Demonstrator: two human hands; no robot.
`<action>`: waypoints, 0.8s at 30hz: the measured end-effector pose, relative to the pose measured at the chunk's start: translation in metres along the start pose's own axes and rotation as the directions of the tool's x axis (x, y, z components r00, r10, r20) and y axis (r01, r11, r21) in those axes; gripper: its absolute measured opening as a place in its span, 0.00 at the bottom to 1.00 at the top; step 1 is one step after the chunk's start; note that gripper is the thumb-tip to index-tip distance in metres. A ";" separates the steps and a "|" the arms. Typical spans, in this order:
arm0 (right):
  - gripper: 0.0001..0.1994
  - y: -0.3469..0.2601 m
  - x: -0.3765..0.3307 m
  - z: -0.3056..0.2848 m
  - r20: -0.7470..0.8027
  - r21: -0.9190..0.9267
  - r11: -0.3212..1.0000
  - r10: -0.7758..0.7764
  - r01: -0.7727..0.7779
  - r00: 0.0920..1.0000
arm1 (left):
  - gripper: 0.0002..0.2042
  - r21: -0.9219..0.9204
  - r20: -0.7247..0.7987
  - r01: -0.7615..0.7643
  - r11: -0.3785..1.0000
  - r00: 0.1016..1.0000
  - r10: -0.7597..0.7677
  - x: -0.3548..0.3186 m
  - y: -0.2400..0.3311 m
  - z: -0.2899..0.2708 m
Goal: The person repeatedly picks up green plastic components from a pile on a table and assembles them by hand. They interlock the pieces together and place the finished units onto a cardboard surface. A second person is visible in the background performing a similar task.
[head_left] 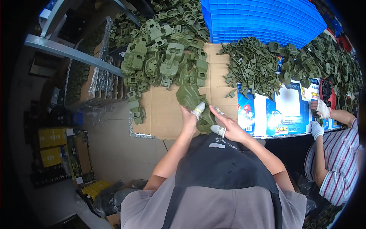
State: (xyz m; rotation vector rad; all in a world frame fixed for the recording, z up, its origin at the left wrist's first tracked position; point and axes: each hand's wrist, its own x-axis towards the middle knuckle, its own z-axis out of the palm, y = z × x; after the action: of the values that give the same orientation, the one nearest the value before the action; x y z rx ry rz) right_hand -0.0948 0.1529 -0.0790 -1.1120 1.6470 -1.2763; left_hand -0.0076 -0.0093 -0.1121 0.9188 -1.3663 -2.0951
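Observation:
An olive-green moulded plastic toy vehicle body (187, 96) is held between my two hands at the table's front edge, close to my dark apron. Gripping its left side is my left hand (189, 119), with a white covering on the thumb, which lies on top of the part. On the other side my right hand (231, 129) is closed around its near end; white coverings show on the thumb and a finger. The fingers underneath are hidden. Just beyond lies a heap of similar green vehicle bodies (172, 61).
Brown cardboard (160, 110) covers the tabletop. Small green plastic pieces (253, 66) are piled right of centre, before a blue crate (263, 21). At the right, a co-worker's gloved hands (320, 118) handle a part. A metal frame bar (76, 55) crosses the upper left.

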 end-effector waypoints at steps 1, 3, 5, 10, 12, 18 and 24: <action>0.33 0.009 0.001 -0.003 0.013 0.101 0.994 -0.045 0.044 0.999 | 0.27 -0.056 -0.003 0.005 0.998 1.000 -0.005 0.000 0.002 -0.002; 0.33 0.012 0.000 -0.004 0.011 0.442 0.897 0.030 -0.032 0.999 | 0.23 -0.171 -0.011 0.019 0.985 1.000 -0.021 -0.005 0.012 -0.001; 0.33 0.006 0.000 0.001 0.076 0.818 0.535 0.264 -0.211 0.962 | 0.21 -0.199 0.030 -0.029 0.980 0.999 0.036 -0.009 0.011 -0.001; 0.33 0.012 0.000 -0.012 -0.047 0.413 0.875 0.299 -0.254 0.953 | 0.31 -0.300 -0.016 -0.155 0.941 0.987 0.158 -0.017 0.018 -0.011; 0.33 0.014 -0.002 -0.027 -0.143 -0.041 0.979 0.193 -0.200 0.971 | 0.35 0.074 -0.008 -0.416 0.907 0.909 0.417 -0.021 0.032 -0.018; 0.30 -0.013 -0.012 -0.042 0.134 -0.383 0.923 0.084 -0.026 0.987 | 0.42 0.681 0.708 -0.722 0.120 0.608 -0.359 -0.033 0.069 0.024; 0.28 0.006 -0.029 -0.025 0.163 -0.478 0.875 0.169 -0.072 0.972 | 0.38 0.796 0.588 -0.524 0.303 0.552 -0.591 -0.031 0.047 0.018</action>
State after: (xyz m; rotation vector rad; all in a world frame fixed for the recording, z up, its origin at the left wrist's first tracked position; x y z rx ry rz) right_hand -0.1095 0.1891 -0.0776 -1.3454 1.8875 -0.6659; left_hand 0.0005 0.0049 -0.0553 0.0409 -3.4526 -1.4537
